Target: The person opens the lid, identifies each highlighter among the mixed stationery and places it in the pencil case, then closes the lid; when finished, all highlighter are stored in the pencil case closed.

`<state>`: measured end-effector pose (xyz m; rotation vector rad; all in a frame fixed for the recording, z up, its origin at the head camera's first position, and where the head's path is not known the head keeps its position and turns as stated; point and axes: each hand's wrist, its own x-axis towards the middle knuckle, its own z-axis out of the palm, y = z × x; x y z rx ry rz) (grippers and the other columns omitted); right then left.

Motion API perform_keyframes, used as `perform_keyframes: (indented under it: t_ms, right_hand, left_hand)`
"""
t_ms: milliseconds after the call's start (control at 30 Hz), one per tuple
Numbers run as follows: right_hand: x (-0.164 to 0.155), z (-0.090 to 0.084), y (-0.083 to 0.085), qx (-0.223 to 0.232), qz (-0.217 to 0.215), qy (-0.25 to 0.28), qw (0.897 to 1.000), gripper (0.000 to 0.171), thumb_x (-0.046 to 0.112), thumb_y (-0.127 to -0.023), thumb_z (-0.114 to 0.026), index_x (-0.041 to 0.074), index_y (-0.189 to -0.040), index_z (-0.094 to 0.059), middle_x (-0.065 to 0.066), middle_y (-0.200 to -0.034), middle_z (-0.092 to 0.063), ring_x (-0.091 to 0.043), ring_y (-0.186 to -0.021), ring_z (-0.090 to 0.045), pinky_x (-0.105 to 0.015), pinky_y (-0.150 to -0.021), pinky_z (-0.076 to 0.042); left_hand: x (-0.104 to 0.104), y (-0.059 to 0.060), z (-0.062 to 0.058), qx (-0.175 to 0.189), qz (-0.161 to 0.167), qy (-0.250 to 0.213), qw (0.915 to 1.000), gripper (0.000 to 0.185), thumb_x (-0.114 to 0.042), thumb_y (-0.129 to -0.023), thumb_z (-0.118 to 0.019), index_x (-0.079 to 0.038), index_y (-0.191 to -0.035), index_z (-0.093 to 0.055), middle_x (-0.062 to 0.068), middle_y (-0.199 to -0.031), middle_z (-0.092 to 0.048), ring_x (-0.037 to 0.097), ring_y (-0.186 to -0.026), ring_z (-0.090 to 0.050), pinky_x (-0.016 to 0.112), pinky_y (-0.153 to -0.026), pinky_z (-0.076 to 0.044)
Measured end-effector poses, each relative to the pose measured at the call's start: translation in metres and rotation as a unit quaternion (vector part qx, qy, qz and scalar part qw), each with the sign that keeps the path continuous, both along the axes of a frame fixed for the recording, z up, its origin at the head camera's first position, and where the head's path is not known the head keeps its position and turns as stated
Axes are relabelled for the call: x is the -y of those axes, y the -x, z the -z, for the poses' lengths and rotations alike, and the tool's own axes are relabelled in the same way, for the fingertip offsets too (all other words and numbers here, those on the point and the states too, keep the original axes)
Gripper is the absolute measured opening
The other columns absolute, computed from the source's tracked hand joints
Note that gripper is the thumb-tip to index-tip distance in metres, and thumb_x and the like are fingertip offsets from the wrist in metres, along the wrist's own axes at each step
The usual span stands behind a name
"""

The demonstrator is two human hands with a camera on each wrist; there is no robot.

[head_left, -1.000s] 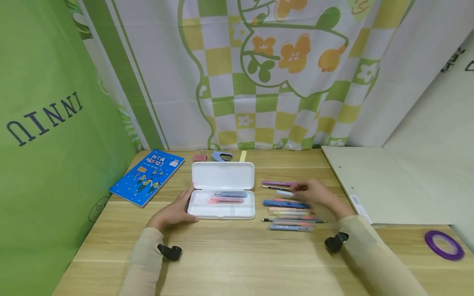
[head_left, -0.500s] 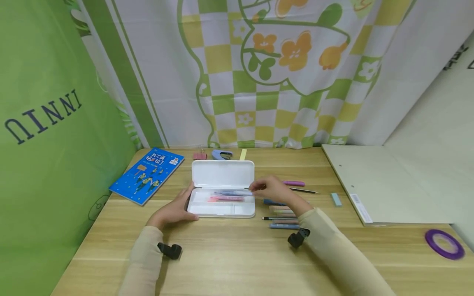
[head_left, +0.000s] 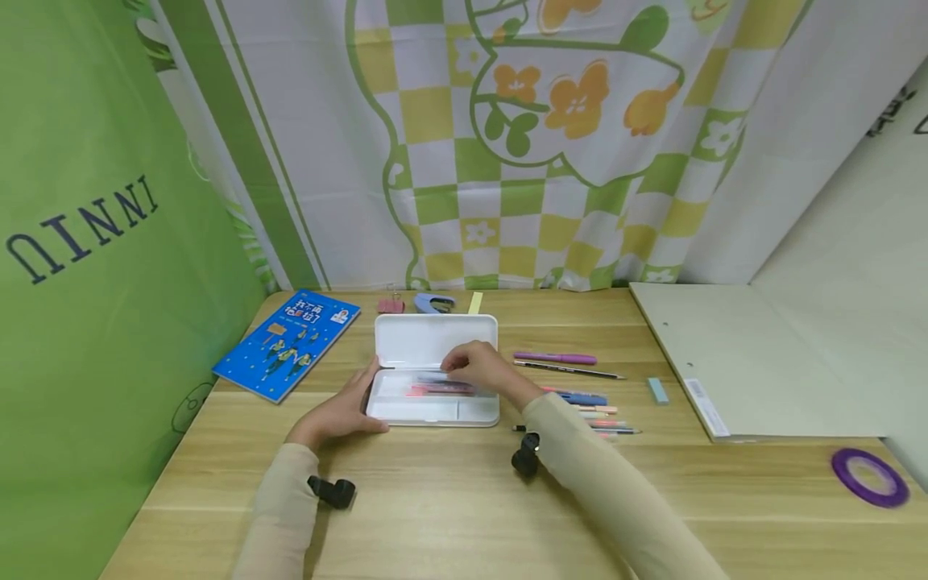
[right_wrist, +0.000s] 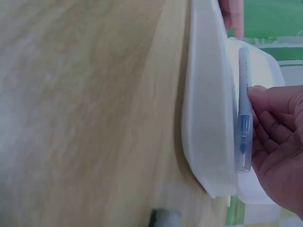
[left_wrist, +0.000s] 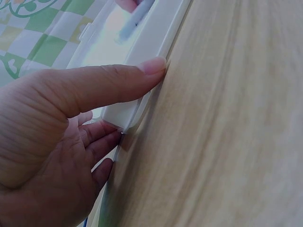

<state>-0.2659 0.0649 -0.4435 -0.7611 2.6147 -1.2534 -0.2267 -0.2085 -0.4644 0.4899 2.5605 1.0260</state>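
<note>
A white pencil case lies with its lid raised on the table, several pens in its rear compartment. At its left end my left hand holds the case, the thumb along the front edge and the fingers at the side, as the left wrist view shows. Over the case's right part is my right hand. Between thumb and fingers it pinches a pale marker with a clear cap and a blue tip, plain in the right wrist view. The hand partly hides the pens below.
Right of the case lie a purple pen, a pencil, a blue pen and several others, plus an eraser. Behind stand a stapler and a pink clip. A blue book, white board and purple tape roll lie outward.
My right hand has picked up the marker from the row of pens and carried it left over the case. The eraser, once hidden by the hand, shows. My left hand stays put.
</note>
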Motion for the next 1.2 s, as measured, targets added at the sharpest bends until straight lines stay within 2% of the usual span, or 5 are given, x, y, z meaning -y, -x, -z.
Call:
perform_keyframes:
  t_ms: [367, 600, 867, 1000, 1200]
  right_hand:
    - [0.007, 0.007, 0.004, -0.004, 0.019, 0.001, 1.0, 0.011, 0.0, -0.081, -0.068, 0.002, -0.091, -0.073, -0.005, -0.083, -0.07, -0.009, -0.075, -0.059, -0.022, -0.072, -0.05]
    - [-0.008, 0.004, 0.002, 0.051, 0.029, 0.053, 0.997, 0.013, 0.005, -0.084, -0.069, 0.0, -0.095, -0.072, -0.006, -0.088, -0.07, -0.008, -0.079, -0.059, -0.024, -0.075, -0.05]
    - [-0.051, -0.007, -0.008, 0.117, 0.044, 0.084, 0.989, 0.022, 0.016, -0.088, -0.068, 0.003, -0.104, -0.07, -0.003, -0.096, -0.068, -0.013, -0.088, -0.06, -0.03, -0.081, -0.05]
    - [-0.079, -0.014, -0.015, 0.152, 0.059, 0.103, 0.981, 0.028, 0.017, -0.088, -0.067, -0.001, -0.11, -0.067, -0.009, -0.102, -0.067, -0.016, -0.092, -0.059, -0.036, -0.086, -0.049]
    - [-0.123, -0.015, -0.024, 0.151, 0.044, 0.104, 0.982, 0.031, 0.013, -0.091, -0.062, -0.007, -0.114, -0.061, -0.019, -0.114, -0.064, -0.019, -0.099, -0.061, -0.037, -0.088, -0.05]
  left_hand:
    - [0.0, 0.0, -0.001, 0.006, -0.006, 0.005, 1.0, 0.117, -0.028, -0.075, -0.08, -0.006, -0.151, 0.005, 0.025, -0.154, -0.004, 0.044, -0.14, -0.007, 0.057, -0.112, -0.011]
    - [-0.001, 0.0, 0.0, 0.008, -0.007, 0.004, 0.9999, 0.116, -0.027, -0.075, -0.08, -0.006, -0.152, 0.005, 0.023, -0.155, -0.004, 0.042, -0.141, -0.006, 0.056, -0.112, -0.012]
    - [-0.002, -0.001, -0.002, 0.004, -0.006, 0.005, 1.0, 0.116, -0.028, -0.075, -0.08, -0.005, -0.151, 0.004, 0.025, -0.155, -0.004, 0.043, -0.141, -0.007, 0.057, -0.112, -0.012]
    - [-0.001, -0.001, -0.002, 0.001, -0.002, 0.0, 1.0, 0.116, -0.027, -0.075, -0.08, -0.003, -0.151, 0.004, 0.026, -0.154, -0.004, 0.043, -0.14, -0.007, 0.056, -0.112, -0.012]
    - [0.0, -0.001, -0.002, 0.009, -0.005, 0.007, 0.9999, 0.117, -0.029, -0.075, -0.08, -0.006, -0.151, 0.005, 0.024, -0.155, -0.002, 0.041, -0.141, -0.006, 0.055, -0.112, -0.012]
